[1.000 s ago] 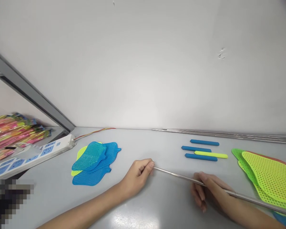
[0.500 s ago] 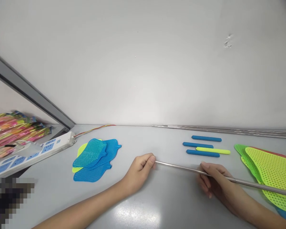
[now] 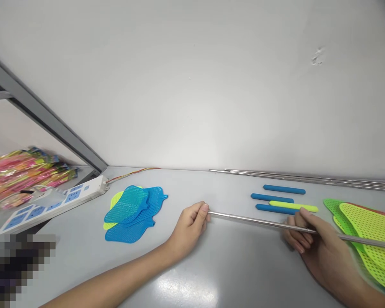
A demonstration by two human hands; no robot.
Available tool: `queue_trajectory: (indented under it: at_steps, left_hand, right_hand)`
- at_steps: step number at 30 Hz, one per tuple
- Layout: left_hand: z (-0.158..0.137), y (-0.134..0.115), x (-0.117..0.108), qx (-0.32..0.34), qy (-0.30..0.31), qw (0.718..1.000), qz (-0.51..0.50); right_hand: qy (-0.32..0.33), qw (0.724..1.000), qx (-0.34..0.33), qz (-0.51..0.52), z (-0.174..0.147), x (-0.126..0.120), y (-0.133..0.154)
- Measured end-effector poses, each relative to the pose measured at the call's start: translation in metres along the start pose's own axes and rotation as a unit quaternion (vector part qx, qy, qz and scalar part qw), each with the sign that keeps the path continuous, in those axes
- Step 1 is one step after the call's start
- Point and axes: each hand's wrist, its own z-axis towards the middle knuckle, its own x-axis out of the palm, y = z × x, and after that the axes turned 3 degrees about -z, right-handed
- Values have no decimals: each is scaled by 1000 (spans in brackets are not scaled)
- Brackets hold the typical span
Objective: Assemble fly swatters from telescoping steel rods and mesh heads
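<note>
My left hand (image 3: 191, 222) pinches the thin end of a silver telescopic rod (image 3: 253, 220) between thumb and fingers. The rod slants across the table to the right and widens in steps. My right hand (image 3: 322, 246) is closed loosely around a thicker stretch of it, with fingers curled below and thumb along the top. Just behind that hand lie blue handle grips (image 3: 284, 189) and a yellow one (image 3: 295, 206). Perforated yellow and green fly swatter heads (image 3: 372, 226) are stacked at the right, under the rod's thick end, which runs out of view.
Blue and yellow swatter heads (image 3: 131, 214) form a pile at the left. Beyond them are a white power strip (image 3: 86, 191) and bagged colourful goods (image 3: 35, 175). More metal rods (image 3: 308, 179) lie along the wall (image 3: 189, 85). A pixelated patch covers the lower left corner.
My right hand has slid right along the rod, away from my left hand, which keeps its pinch on the thin end. The view has shifted slightly left.
</note>
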Motion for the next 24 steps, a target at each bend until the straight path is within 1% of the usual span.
queue_trajectory:
  at_steps: [3,7,16,24]
  left_hand:
    - [0,0,-1,-4,10,1000,16]
    - [0,0,-2,-13,19,999,26]
    - [0,1,-3,-14,24,1000,6]
    - [-1,0,-4,-9,11,1000,7]
  right_hand:
    - [6,999,8,-30,0,-1,-2]
    - [11,999,11,-35,1,-1,-1]
    - [89,992,44,-83,-3,-5,-2]
    - [121,982,37,-144,-1,-6,-7]
